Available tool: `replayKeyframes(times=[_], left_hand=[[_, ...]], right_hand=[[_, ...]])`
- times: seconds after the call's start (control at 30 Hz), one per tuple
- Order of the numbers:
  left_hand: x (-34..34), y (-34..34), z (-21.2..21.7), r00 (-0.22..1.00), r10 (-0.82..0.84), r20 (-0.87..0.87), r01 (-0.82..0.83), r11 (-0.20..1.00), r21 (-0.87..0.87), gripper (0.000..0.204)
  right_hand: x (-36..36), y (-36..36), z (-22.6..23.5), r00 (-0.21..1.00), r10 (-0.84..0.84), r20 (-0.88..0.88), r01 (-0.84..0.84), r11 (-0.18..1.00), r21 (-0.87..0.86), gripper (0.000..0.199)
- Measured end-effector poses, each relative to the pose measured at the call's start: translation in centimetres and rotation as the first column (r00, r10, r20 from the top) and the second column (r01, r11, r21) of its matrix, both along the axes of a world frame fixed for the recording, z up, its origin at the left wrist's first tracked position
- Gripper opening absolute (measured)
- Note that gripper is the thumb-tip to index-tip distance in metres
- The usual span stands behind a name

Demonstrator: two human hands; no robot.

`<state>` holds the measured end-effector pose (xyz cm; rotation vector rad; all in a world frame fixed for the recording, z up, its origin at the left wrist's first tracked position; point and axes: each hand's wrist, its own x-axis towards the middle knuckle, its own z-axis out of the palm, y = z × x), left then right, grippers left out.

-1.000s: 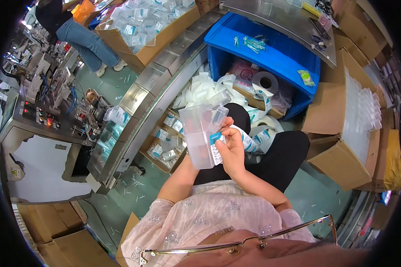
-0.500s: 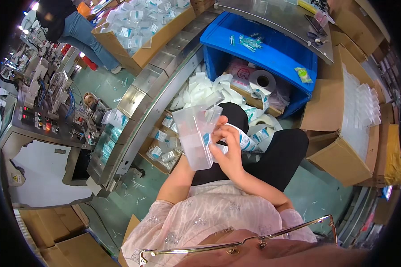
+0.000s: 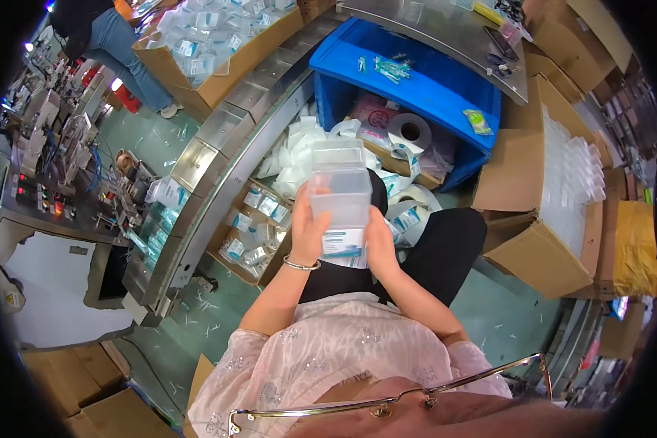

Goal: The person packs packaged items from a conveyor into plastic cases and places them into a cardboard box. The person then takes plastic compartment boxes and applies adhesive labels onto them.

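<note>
In front of my lap I hold a clear plastic box [image 3: 339,196], its open lid section toward the far side. A white-and-blue label [image 3: 343,242] lies across its near part. My left hand [image 3: 309,230] is closed round the box's left side, a bracelet on its wrist. My right hand [image 3: 380,244] grips the right side near the label, fingers partly hidden behind the box. Beside my right knee rests a roll of printed labels [image 3: 410,214]. White backing strip [image 3: 292,150] is heaped beyond my hands.
A blue bin [image 3: 434,84] lies on its side ahead, with a label roll [image 3: 409,130] inside. Right, a carton [image 3: 515,244] holds stacked clear boxes. Left, a small carton [image 3: 233,270] contains labelled boxes beside a metal conveyor [image 3: 223,131]. Far left, a person in jeans [image 3: 124,73] stands near a large carton [image 3: 233,82].
The box has turned from tilted to straight in front of me. My right hand has moved from the label to the box's right side, and the label now faces up.
</note>
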<state>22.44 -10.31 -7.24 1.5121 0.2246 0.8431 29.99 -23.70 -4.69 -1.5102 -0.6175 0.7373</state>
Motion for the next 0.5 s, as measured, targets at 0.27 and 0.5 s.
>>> replayKeyframes(times=[0.27, 0.5], left_hand=[[-1.6, 1.6, 0.3, 0.994, -0.105, 0.013, 0.096, 0.848, -0.522, 0.043], [-6.4, 6.8, 2.7, 0.992, 0.096, 0.088, -0.04, 0.869, -0.494, 0.046]], right_hand=[[-1.3, 0.3, -0.3, 0.901, 0.116, 0.419, -0.12, 0.993, -0.017, 0.083], [-0.9, -2.0, -0.2, 0.941, 0.182, 0.284, -0.118, 0.966, -0.23, 0.077]])
